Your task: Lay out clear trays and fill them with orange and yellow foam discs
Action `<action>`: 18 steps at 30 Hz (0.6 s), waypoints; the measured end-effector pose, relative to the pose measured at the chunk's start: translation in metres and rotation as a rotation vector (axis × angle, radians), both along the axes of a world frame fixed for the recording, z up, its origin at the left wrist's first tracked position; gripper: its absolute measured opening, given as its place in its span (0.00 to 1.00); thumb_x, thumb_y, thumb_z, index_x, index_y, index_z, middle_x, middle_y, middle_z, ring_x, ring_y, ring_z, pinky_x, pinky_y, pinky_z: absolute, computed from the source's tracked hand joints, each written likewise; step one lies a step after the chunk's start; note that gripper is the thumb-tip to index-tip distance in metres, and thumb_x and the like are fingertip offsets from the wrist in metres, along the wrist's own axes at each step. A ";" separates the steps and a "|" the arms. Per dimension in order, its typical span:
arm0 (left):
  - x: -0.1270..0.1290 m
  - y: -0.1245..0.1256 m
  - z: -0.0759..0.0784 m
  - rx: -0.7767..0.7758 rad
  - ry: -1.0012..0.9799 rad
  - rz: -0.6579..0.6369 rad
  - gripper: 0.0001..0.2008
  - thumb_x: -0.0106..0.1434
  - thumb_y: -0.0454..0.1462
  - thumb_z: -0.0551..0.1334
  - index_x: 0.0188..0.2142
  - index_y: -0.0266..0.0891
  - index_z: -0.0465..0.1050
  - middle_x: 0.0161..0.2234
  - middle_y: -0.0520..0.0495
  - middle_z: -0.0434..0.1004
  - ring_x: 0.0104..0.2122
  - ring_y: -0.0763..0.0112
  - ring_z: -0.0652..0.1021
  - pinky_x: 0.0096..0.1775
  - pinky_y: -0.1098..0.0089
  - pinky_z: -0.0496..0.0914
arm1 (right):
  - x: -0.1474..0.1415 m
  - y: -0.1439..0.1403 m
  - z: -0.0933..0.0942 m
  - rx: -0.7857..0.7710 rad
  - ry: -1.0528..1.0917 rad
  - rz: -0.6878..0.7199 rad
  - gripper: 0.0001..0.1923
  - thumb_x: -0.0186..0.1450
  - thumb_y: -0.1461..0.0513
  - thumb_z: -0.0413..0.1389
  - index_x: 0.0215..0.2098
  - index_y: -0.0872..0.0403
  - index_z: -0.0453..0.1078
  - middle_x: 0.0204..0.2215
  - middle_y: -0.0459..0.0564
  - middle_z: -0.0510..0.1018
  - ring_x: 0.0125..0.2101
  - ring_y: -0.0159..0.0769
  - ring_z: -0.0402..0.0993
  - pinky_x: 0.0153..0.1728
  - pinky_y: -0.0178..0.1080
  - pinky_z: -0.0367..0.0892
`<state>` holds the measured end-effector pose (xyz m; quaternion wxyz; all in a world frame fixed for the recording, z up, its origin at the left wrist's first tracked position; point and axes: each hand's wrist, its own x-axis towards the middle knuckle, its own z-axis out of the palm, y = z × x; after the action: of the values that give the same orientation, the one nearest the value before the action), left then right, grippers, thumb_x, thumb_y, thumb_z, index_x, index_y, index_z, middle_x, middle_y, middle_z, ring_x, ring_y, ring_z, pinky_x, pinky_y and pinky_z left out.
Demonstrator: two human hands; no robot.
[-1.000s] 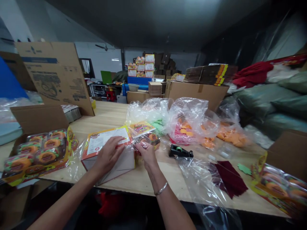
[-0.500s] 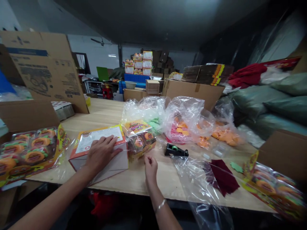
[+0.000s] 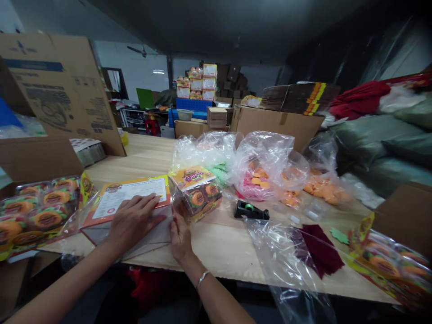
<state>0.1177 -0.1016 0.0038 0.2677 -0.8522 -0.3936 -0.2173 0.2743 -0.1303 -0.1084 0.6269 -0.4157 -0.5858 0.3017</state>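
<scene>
Left of the flat box (image 3: 130, 198) I see a tray of wrapped orange sweets (image 3: 40, 211). My left hand (image 3: 133, 219) lies flat and spread on the box lid, gripping nothing. My right hand (image 3: 178, 236) presses, fingers open, against the box's right side, just below the small wrapped pack (image 3: 195, 193); I think there's clear film under it, hard to tell. Right of the box sits a tape dispenser (image 3: 251, 210), then bags of coloured pieces (image 3: 263, 173).
</scene>
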 end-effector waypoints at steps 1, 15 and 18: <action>-0.004 0.001 0.000 0.004 -0.009 -0.023 0.24 0.64 0.52 0.60 0.50 0.36 0.73 0.50 0.36 0.79 0.43 0.47 0.76 0.40 0.56 0.65 | 0.004 -0.007 -0.003 -0.026 -0.016 0.000 0.20 0.71 0.56 0.46 0.56 0.54 0.71 0.51 0.55 0.77 0.52 0.40 0.73 0.55 0.42 0.66; -0.025 -0.011 -0.004 -0.116 -0.217 -0.061 0.30 0.61 0.52 0.63 0.57 0.39 0.69 0.57 0.37 0.73 0.54 0.47 0.73 0.53 0.53 0.64 | -0.001 -0.004 0.025 -0.041 -0.001 -0.049 0.22 0.70 0.52 0.49 0.54 0.56 0.71 0.49 0.57 0.79 0.50 0.43 0.75 0.52 0.44 0.69; -0.064 -0.024 -0.001 -0.167 -0.851 0.124 0.37 0.56 0.55 0.65 0.60 0.39 0.64 0.65 0.37 0.61 0.64 0.47 0.62 0.63 0.50 0.55 | 0.012 -0.007 0.029 -0.056 -0.016 -0.139 0.22 0.70 0.51 0.49 0.52 0.56 0.71 0.48 0.57 0.78 0.49 0.43 0.74 0.51 0.44 0.68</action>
<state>0.0538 -0.1257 0.0029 0.0243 -0.6803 -0.5353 -0.5000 0.2866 -0.1376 -0.0792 0.6296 -0.4752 -0.5519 0.2704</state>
